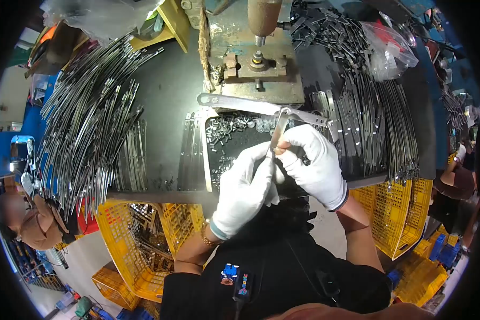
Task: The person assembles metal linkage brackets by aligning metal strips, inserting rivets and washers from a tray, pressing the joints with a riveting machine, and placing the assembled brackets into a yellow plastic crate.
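A: Where's the strip on my feed, and how's the grip?
B: In front of the press (pixel 261 93). Left hand (pixel 240 197) and right hand (pixel 317 168) both pinch the metal strip (pixel 278 132), fingertips closed. I'd keep it light, steadying the end by the long bar (pixel 240 102).
A: Room?
B: I'd swing left of the press, over tabletop (pixel 165 80); piled strips (pixel 362 125) crowd its right.

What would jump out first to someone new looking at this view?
Probably the white-gloved left hand and right hand near the centre, fingers at a shiny metal strip. Next, the big sheaf of long metal pieces spread over the left side of the table. Then the press ram at top centre, above its small die.
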